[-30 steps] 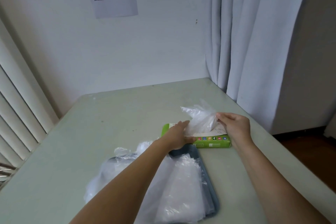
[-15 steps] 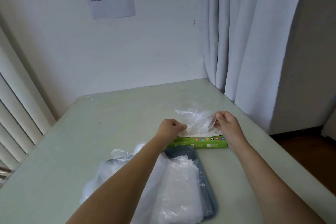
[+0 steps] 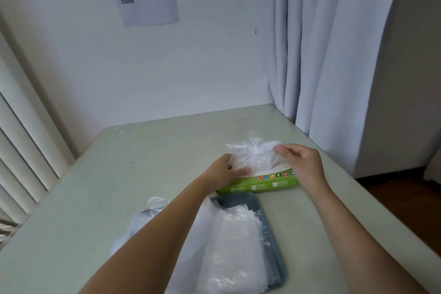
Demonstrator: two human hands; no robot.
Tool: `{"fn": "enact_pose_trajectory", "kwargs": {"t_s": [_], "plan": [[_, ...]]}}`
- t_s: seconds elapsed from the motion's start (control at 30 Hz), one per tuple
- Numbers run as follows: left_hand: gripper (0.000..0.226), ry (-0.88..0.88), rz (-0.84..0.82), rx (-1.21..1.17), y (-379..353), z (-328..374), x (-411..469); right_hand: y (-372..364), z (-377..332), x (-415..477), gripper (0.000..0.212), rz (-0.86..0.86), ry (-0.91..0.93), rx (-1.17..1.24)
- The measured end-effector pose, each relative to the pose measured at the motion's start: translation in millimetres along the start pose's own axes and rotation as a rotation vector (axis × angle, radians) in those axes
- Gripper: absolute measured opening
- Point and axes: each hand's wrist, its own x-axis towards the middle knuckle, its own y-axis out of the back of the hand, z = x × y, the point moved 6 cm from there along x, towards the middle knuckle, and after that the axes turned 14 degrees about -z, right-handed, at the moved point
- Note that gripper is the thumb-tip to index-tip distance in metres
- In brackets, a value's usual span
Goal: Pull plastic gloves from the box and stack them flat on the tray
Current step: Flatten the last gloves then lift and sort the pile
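At centre-right of frame, over the green glove box [image 3: 259, 183], L hand [image 3: 223, 172] & R hand [image 3: 301, 164] each pinch one side of the clear plastic glove [image 3: 254, 154] bunched betw. them, long axis left-right; tray [image 3: 238, 199] w/ flat glove stack [image 3: 236, 250] lies below, nearer L hand.

One left hand [image 3: 223, 172], one right hand [image 3: 304, 166], one box [image 3: 257, 185], one tray [image 3: 278, 260], one glove pile [image 3: 233, 246], one crumpled glove [image 3: 255, 155].

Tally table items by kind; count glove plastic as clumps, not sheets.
Green box: 1
Tray: 1
Glove bunch at the box: 1
Glove pile on the tray: 1
Total: 4. Single gloves cannot be counted.
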Motion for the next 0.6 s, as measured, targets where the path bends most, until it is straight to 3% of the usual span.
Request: {"fn": "enact_pose_trajectory", "kwargs": {"t_s": [0.17,0.33,0.43,0.53,0.6], "plan": [[0.071,0.028,-0.081,0.282,-10.5,3.9,3.5,-5.3,-12.9,-1.3,0.006,-0.017,0.051,0.027],[0.073,-0.019,-0.088,0.315,-9.6,3.3,1.2,4.7,12.7,1.1,0.009,0.121,-0.058,0.479],[0.074,-0.028,-0.093,0.295,-12.1,0.4,3.2,7.1,25.9,-0.7,0.012,0.169,-0.115,0.610],[0.077,-0.031,-0.094,0.301,-13.8,0.5,3.6,5.9,19.4,1.0,0.012,0.142,-0.072,0.625],[0.078,-0.032,-0.096,0.308,-13.4,1.3,3.9,1.3,5.2,3.3,0.013,0.061,-0.009,0.504]]}}
